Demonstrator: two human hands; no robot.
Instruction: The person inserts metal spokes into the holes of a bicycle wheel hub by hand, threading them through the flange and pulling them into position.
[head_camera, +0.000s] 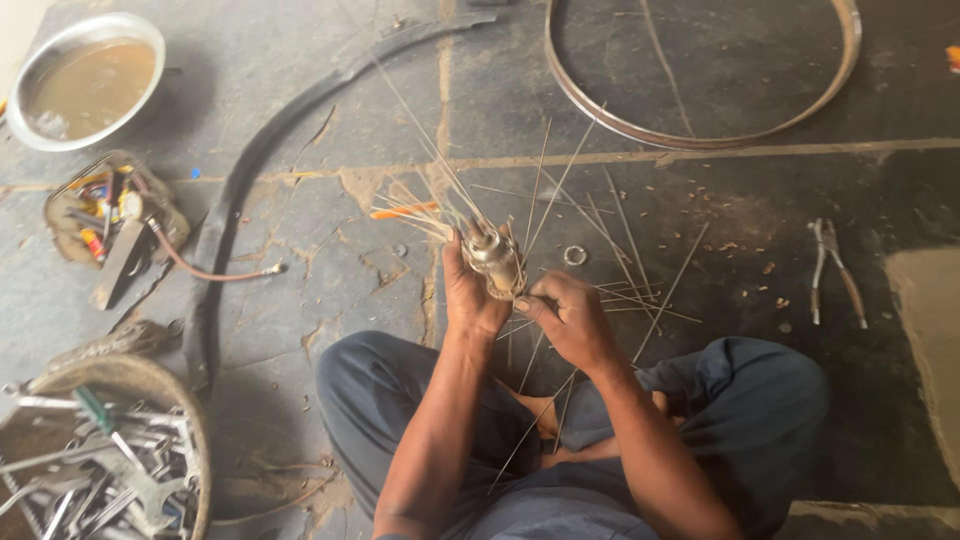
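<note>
I sit cross-legged on a dark stone floor. My left hand (470, 293) is wrapped around a metal wheel hub (493, 258) with several thin spokes (430, 150) fanning out of it. My right hand (570, 315) pinches a spoke at the hub's lower flange. More loose spokes (625, 262) lie on the floor just beyond my hands. A bare metal wheel rim (700, 135) lies flat at the top right.
A black tyre (235, 185) curves across the left. A metal bowl of murky water (85, 80) sits top left, a small tin of bits (105, 215) below it. A basket of wrenches (100, 460) is bottom left. Pliers (835, 270) lie at right. A small ring (575, 255) lies near the hub.
</note>
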